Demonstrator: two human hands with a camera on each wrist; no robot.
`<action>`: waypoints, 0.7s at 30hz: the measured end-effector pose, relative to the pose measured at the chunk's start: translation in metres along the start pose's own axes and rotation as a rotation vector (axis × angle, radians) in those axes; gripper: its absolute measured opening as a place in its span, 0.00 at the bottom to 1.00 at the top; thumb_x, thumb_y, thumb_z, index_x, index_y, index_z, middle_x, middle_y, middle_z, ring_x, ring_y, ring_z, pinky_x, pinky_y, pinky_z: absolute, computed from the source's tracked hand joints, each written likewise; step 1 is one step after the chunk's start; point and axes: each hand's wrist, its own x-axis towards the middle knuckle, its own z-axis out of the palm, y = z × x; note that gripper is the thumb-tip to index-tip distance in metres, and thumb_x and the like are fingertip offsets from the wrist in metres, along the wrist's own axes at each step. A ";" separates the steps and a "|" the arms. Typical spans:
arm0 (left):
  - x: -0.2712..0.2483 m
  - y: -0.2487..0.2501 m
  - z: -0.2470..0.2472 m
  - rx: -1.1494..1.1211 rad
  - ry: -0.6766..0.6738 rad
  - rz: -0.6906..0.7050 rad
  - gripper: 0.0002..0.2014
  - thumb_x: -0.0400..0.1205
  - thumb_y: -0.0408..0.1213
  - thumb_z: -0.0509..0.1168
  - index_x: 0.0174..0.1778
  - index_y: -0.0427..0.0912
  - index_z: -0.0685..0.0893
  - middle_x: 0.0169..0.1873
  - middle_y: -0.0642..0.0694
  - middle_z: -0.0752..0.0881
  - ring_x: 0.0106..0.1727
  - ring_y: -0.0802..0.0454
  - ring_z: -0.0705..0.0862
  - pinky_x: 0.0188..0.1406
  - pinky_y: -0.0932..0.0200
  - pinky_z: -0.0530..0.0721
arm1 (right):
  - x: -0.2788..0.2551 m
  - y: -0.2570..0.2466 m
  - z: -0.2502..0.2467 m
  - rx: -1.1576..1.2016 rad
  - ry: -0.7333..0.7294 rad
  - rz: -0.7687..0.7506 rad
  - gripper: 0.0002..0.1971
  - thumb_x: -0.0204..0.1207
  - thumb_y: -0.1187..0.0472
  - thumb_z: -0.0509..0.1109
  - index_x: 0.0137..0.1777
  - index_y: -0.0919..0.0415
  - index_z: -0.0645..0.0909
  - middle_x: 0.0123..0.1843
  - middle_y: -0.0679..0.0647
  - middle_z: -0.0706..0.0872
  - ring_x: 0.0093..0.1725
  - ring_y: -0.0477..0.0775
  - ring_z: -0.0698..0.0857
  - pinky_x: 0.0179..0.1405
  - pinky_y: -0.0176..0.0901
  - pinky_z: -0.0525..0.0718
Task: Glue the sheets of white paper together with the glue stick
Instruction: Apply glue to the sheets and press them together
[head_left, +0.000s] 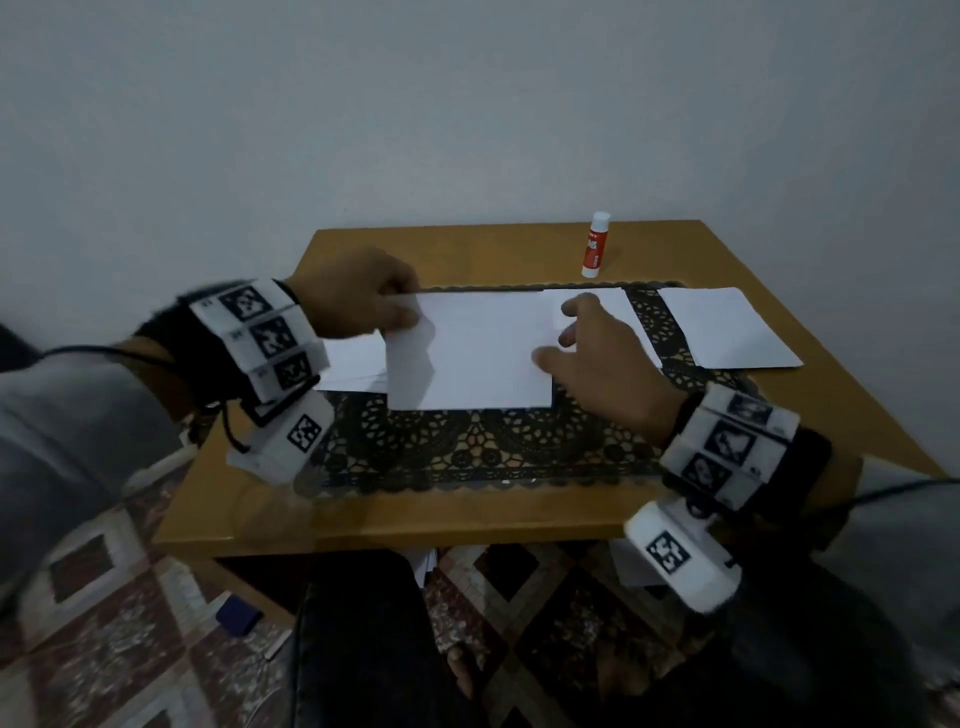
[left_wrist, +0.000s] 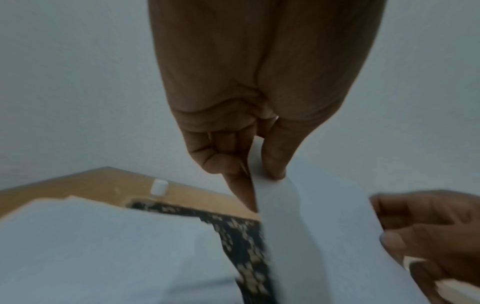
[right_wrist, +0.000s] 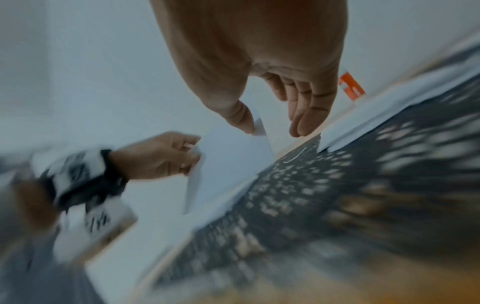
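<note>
**Dim, bluish light; wrist views smeared**

All three views are dim, with a cold grey-blue cast and soft, low contrast. In the head view the wall (head_left: 467, 104) darkens toward the corners, and the bench (head_left: 467, 519) edges bow with wide-angle distortion. The left hand (head_left: 358, 296) throws a soft shadow onto the held sheet (head_left: 467, 353). The white paper shows no glare. The left wrist view is soft, the lace mat (left_wrist: 241, 246) smeared. The right wrist view is the blurriest: the mat (right_wrist: 337, 185) streaks diagonally and the glue stick (right_wrist: 351, 87) is a fuzzy orange patch.
</note>
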 end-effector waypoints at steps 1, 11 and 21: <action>-0.001 -0.005 -0.010 -0.026 0.048 -0.027 0.03 0.80 0.33 0.68 0.44 0.38 0.83 0.36 0.43 0.85 0.32 0.51 0.82 0.30 0.62 0.82 | 0.009 -0.006 0.000 0.106 -0.041 0.022 0.11 0.79 0.58 0.70 0.55 0.64 0.76 0.47 0.55 0.83 0.46 0.55 0.83 0.46 0.51 0.83; -0.005 -0.072 -0.025 -0.420 0.278 -0.538 0.13 0.79 0.30 0.69 0.58 0.39 0.76 0.35 0.39 0.84 0.32 0.48 0.84 0.32 0.55 0.85 | 0.070 -0.071 0.040 0.721 -0.268 0.222 0.04 0.82 0.67 0.64 0.50 0.68 0.78 0.36 0.61 0.83 0.29 0.53 0.78 0.25 0.42 0.78; -0.015 -0.109 0.023 0.024 0.170 -0.523 0.18 0.78 0.37 0.70 0.63 0.40 0.78 0.57 0.36 0.83 0.56 0.38 0.81 0.49 0.51 0.79 | 0.085 -0.066 0.080 -0.096 -0.358 0.025 0.13 0.77 0.61 0.72 0.33 0.66 0.78 0.31 0.63 0.82 0.20 0.55 0.79 0.24 0.44 0.82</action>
